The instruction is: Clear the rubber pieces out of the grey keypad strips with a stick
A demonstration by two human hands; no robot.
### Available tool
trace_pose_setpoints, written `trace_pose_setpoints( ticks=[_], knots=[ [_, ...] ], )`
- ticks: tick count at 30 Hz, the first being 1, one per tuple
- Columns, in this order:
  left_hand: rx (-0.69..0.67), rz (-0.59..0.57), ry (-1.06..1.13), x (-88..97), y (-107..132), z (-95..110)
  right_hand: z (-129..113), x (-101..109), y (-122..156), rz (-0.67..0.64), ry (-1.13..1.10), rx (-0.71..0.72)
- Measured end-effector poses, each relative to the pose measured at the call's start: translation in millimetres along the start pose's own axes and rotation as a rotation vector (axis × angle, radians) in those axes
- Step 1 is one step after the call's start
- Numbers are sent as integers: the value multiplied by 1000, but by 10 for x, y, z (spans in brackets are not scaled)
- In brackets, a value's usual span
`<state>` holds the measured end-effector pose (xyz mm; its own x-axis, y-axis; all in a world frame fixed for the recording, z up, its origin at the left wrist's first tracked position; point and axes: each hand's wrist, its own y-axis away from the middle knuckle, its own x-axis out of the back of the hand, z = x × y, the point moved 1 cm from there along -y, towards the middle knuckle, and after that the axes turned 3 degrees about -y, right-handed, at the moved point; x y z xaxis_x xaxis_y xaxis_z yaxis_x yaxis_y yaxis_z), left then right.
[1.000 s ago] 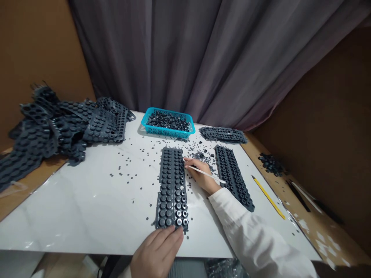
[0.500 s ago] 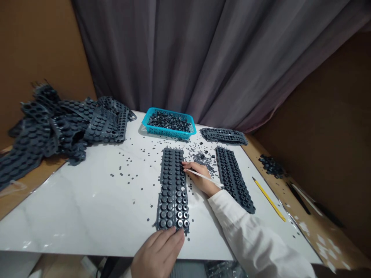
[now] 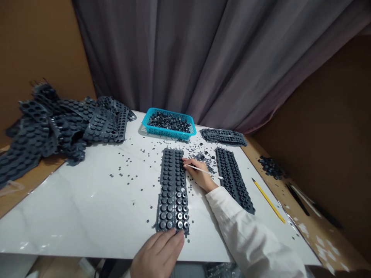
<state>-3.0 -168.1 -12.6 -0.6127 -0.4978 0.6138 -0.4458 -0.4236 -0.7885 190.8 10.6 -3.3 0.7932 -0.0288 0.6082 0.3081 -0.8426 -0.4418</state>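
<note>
A dark grey rubber sheet [image 3: 173, 185] with rows of round raised caps lies lengthwise in front of me. My left hand [image 3: 159, 249] rests flat on its near end, fingers stretched out. Pinched in my right hand [image 3: 198, 173] is a thin white stick [image 3: 207, 172], its rear end pointing right; the fingertips are at the sheet's upper right edge and hide the working tip. A white spot shows on one cap of the right-hand rows. Small dark discs [image 3: 199, 156] are strewn about the sheet and beyond my right hand.
A second studded sheet [image 3: 234, 179] lies to the right, beside a yellow pencil-like tool [image 3: 268, 199]. Behind stand a blue basket [image 3: 169, 133] of small dark parts and stacked strips [image 3: 223, 137]. Crumpled sheets [image 3: 66, 127] fill the left; dark pieces [image 3: 271, 167] lie at the right.
My right hand and the white stick have shifted slightly up along the sheet's right edge. My left hand stays in place.
</note>
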Motion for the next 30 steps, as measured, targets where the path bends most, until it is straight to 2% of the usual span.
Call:
trace_pose_setpoints(
  ticks=[10, 17, 24, 30],
  knots=[
    [4, 0, 4, -14, 24, -11, 78, -21, 4, -75, 30, 9],
    [11, -2, 7, -22, 36, -8, 180, 84, -188, 48, 58, -49],
    [28, 19, -12, -28, 20, 11, 118, 7, -98, -7, -61, -38],
    [28, 4, -3, -17, 33, 3, 158, -33, -72, -19, -58, -53]
  ],
)
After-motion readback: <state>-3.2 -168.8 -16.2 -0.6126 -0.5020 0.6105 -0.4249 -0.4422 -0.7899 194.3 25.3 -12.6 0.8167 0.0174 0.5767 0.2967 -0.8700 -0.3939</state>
